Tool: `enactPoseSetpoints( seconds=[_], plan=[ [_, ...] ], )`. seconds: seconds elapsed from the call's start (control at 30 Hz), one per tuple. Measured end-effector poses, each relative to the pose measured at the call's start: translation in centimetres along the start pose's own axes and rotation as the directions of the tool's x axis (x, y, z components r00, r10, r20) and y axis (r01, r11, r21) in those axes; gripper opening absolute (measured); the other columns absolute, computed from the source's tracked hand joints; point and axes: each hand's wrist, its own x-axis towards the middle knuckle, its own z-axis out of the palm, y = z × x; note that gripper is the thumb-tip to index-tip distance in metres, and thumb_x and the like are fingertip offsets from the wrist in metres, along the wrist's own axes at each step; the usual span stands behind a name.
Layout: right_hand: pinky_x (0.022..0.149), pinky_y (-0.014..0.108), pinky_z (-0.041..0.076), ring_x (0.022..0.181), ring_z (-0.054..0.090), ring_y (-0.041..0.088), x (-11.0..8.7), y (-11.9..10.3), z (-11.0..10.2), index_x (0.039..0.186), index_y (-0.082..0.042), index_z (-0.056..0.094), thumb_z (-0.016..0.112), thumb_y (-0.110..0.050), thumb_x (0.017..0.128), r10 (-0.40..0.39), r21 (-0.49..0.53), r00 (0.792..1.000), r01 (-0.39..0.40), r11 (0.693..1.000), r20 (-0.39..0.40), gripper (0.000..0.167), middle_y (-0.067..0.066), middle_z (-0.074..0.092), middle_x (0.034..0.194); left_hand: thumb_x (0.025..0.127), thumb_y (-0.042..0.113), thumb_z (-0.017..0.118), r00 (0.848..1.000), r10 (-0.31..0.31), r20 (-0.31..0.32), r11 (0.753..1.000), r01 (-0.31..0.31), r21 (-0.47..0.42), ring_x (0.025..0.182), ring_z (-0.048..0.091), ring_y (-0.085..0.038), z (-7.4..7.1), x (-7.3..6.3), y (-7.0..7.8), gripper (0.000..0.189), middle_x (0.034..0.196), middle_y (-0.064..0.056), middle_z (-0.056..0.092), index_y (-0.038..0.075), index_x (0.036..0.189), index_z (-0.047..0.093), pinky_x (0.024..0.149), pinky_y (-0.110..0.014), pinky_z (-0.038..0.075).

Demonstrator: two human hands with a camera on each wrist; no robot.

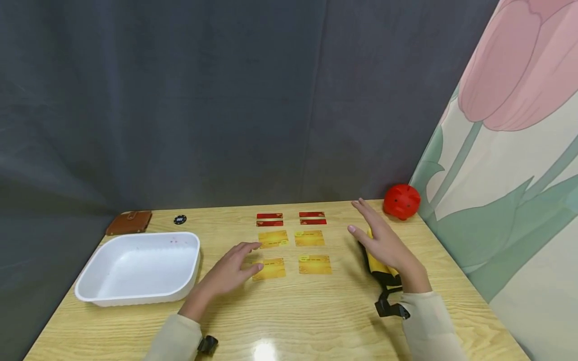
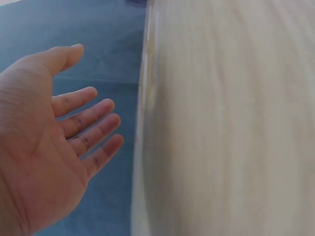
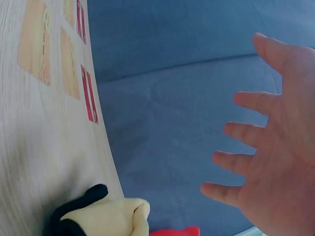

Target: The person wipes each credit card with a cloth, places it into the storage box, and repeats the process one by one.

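My left hand (image 1: 232,268) hovers over the table left of the gold cards, fingers spread loosely and nothing held. Its fingertips overlap the left edges of the nearer-left gold card (image 1: 272,269) and the farther-left one (image 1: 272,237) in the head view. Two more gold cards, a far one (image 1: 309,238) and a near one (image 1: 315,264), lie to their right. On the right, my right hand (image 1: 381,240) is raised with fingers extended and an empty palm. Beneath it sits a soft yellow and black item (image 3: 106,216), partly hidden by the hand in the head view.
Two red striped cards, a left (image 1: 269,219) and a right one (image 1: 312,218), lie at the back. A white tray (image 1: 191,258) stands left, with a brown leather case (image 1: 129,222) and black chip (image 1: 180,219) behind. A red piggy bank (image 1: 402,202) occupies the back right corner.
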Motion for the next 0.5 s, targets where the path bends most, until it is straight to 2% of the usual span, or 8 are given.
enactPoseSetpoints(
  seconds=[0.2, 0.37, 0.5],
  plan=[
    [0.121, 0.076, 0.018, 0.159, 0.015, 0.044, -0.6, 1.2, 0.0, 0.165, -0.017, 0.025, 0.054, -0.043, 0.106, 0.016, 0.034, 1.0, -0.016, 0.999, -0.02, 0.07, 0.012, 0.014, 0.174, 0.095, 0.038, 0.074, 0.999, -0.031, 0.012, 0.998, 0.031, -0.049, 0.14, 0.051, -0.031, 0.6, 0.2, -1.6, 0.061, 0.144, -0.003, 0.059, 0.015, 0.148, 0.055, 0.117, -0.057, 0.042],
    [0.12, 0.077, 0.016, 0.159, 0.012, 0.045, -1.0, 1.9, -0.1, 0.165, -0.016, 0.024, 0.052, -0.042, 0.108, 0.042, 0.062, 0.999, -0.041, 0.997, -0.013, 0.068, 0.016, 0.013, 0.174, 0.088, 0.041, 0.082, 0.999, -0.033, 0.019, 0.999, 0.033, -0.024, 0.12, 0.059, -0.021, 1.0, 0.4, -2.8, 0.065, 0.133, 0.0, 0.062, 0.015, 0.143, 0.059, 0.105, -0.049, 0.051],
    [0.12, 0.077, 0.016, 0.159, 0.012, 0.046, -1.2, 2.4, -0.1, 0.165, -0.017, 0.024, 0.051, -0.041, 0.108, 0.044, 0.076, 0.999, -0.043, 0.996, -0.014, 0.067, 0.016, 0.015, 0.173, 0.084, 0.043, 0.085, 0.999, -0.038, 0.014, 0.999, 0.038, 0.008, 0.121, 0.056, -0.021, 1.3, 0.6, -3.3, 0.063, 0.131, 0.002, 0.059, 0.016, 0.136, 0.064, 0.105, -0.048, 0.05]
  ],
)
